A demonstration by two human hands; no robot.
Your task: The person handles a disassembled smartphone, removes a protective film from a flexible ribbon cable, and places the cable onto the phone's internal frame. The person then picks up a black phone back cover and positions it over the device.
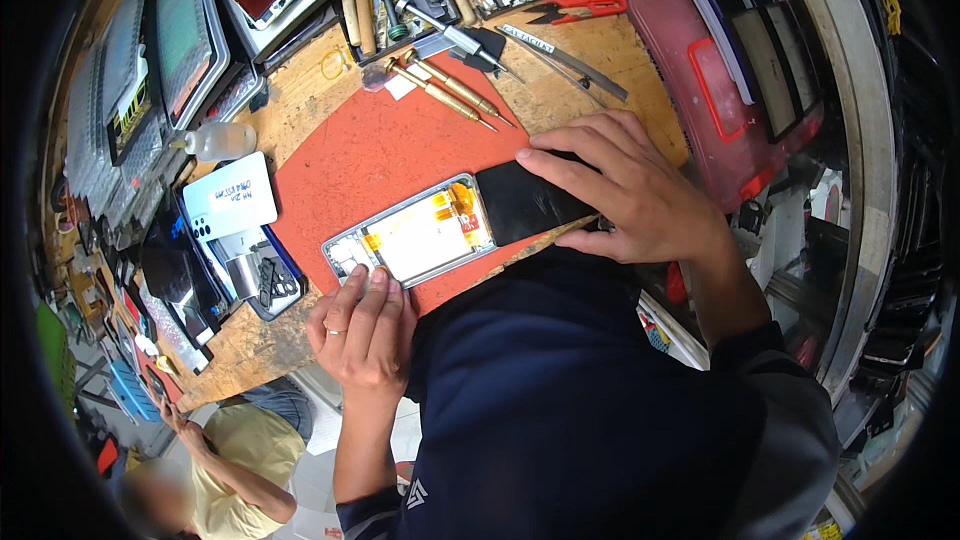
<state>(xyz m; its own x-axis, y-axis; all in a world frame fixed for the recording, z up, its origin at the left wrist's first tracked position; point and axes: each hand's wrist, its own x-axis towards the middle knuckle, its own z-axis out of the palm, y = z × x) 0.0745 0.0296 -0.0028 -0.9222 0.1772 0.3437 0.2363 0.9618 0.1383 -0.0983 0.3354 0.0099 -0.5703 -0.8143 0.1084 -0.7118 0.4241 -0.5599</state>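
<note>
An opened phone body (420, 240) lies on the red mat, with a white battery area and orange flex cables showing inside its silver frame. My left hand (362, 335) wears a ring and has its fingers together, gripping the lower left end of that frame. A black phone screen (530, 208) adjoins the frame's right end, face toward me. My right hand (640, 185) spans the screen's far end, fingers over the upper edge and thumb at the lower edge. Part of the screen is hidden under those fingers.
Gold screwdrivers (450, 95), a silver pen-like tool (455, 37) and metal strips (570, 62) lie beyond the red mat (330, 155). Red snips (580, 8) and a red case (690, 90) stand right. A dropper bottle (222, 141) and phone parts are left. Another person (240, 450) sits lower left.
</note>
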